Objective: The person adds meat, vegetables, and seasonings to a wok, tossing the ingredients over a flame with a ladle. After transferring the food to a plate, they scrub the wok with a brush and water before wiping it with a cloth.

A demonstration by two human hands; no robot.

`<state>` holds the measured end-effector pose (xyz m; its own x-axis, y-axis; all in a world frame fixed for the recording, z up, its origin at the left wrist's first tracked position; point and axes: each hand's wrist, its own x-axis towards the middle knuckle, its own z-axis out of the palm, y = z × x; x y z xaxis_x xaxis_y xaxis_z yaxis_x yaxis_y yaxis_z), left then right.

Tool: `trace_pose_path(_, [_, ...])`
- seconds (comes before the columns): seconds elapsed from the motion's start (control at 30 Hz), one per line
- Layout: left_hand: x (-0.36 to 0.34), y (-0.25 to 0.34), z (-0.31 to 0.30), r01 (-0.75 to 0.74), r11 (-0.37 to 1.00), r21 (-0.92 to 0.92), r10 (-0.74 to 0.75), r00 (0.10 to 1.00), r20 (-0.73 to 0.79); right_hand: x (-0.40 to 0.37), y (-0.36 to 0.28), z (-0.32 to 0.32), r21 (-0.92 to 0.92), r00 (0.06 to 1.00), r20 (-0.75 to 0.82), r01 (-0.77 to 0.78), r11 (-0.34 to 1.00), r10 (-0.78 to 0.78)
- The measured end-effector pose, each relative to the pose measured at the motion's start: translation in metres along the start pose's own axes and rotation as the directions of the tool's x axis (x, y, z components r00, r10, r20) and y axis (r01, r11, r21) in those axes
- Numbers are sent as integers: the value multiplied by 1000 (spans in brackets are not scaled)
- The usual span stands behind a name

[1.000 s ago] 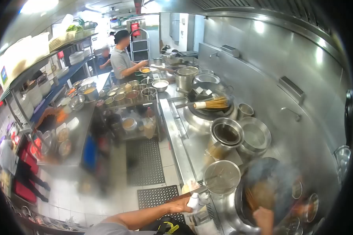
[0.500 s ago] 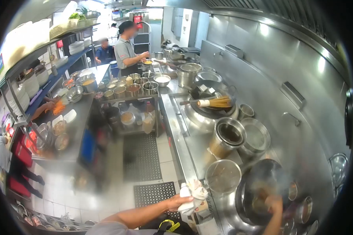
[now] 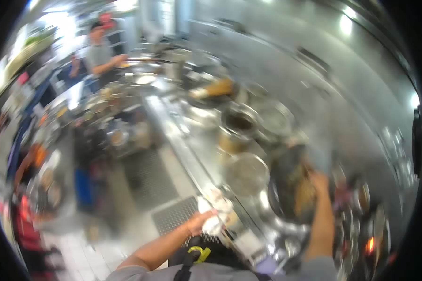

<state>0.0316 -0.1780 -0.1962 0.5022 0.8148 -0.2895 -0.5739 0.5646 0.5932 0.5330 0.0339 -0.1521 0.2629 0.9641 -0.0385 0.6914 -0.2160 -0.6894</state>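
Note:
My left hand (image 3: 200, 223) is closed around a bunched white cloth (image 3: 215, 206) near the front edge of the steel cooking range. Over the right side of a dark wok (image 3: 280, 187) is my right hand (image 3: 319, 182), its fingers curled; motion blur hides what they grip, if anything. Yellow-brown food (image 3: 305, 199) lies in the wok, below this hand. Left of the wok, a round, shallow strainer-like vessel (image 3: 246, 174) rests on the range.
A deep pot with dark liquid (image 3: 239, 121) and a wide metal pot (image 3: 274, 117) stand beyond the wok. Farther back lies a bamboo brush (image 3: 215, 89). A flame (image 3: 371, 244) glows at lower right. Another person (image 3: 101, 56) stands at the far counter.
The view has swung, shifting the scene left and upward, and is now blurred. My right hand has moved toward the wok's far side. My left hand still holds the cloth.

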Motion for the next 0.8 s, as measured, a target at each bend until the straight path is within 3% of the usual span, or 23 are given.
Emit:
trace_pose_path(0.03, [7,0,5,-9,999,34,10,1000,-19,-39,-75,7,336,972,-18,-214,917,233])
trace_pose_path(0.07, [12,-4,3,53,998,30,-52,997,-56,-48,-59,20,76,985,-85,-141,987,147])
trace_pose_path(0.1, [6,-6,1,55,994,97,-46,995,-88,-56,-44,33,-198,987,-151,-89,976,59])
trace_pose_path(0.13, [2,-17,-16,48,996,76,-35,986,-163,-82,-34,42,-136,992,-52,-119,983,113])
trace_pose_path(0.17, [-3,-43,-67,5,985,173,55,939,-339,-106,-22,43,-336,982,-50,157,929,-184])
trace_pose_path(0.2, [-12,-39,-72,-18,974,225,107,913,-393,-132,-18,32,-300,985,-61,135,944,-160])
trace_pose_path(0.3, [-22,-44,-93,-111,950,293,236,869,-435,-89,-16,-24,-649,980,173,42,760,94])
trace_pose_path(0.37, [-17,-35,-71,-89,950,299,212,889,-407,-20,13,-31,-625,984,33,-116,772,174])
trace_pose_path(0.47, [-3,-8,0,-31,973,228,109,934,-340,4,16,14,-384,968,-245,-154,910,60])
trace_pose_path(0.5, [-4,-6,-1,-50,965,259,121,955,-269,-21,-3,24,-432,976,-218,-124,893,31])
trace_pose_path(0.57, [-18,-17,-25,-21,975,223,99,932,-348,-79,-15,53,-467,994,-84,23,884,-71])
trace_pose_path(0.6, [-23,-45,-70,-30,941,336,171,901,-399,-117,-28,43,-454,997,-4,68,888,-78])
trace_pose_path(0.63, [-31,-33,-55,29,940,341,142,874,-465,-137,-37,24,-412,993,108,80,907,-38])
trace_pose_path(0.67, [-40,-22,-38,88,937,339,112,841,-529,-138,-28,6,-514,984,180,107,851,-15])
trace_pose_path(0.7, [-49,-11,-21,146,933,329,81,804,-589,-127,-12,-14,-538,979,186,167,826,-77])
trace_pose_path(0.73, [-44,-13,-17,53,961,272,102,847,-522,-112,-17,-32,-616,992,115,25,787,59])
trace_pose_path(0.8, [-30,-9,-14,74,941,330,65,918,-392,-78,-47,-47,-366,945,-32,-315,876,326])
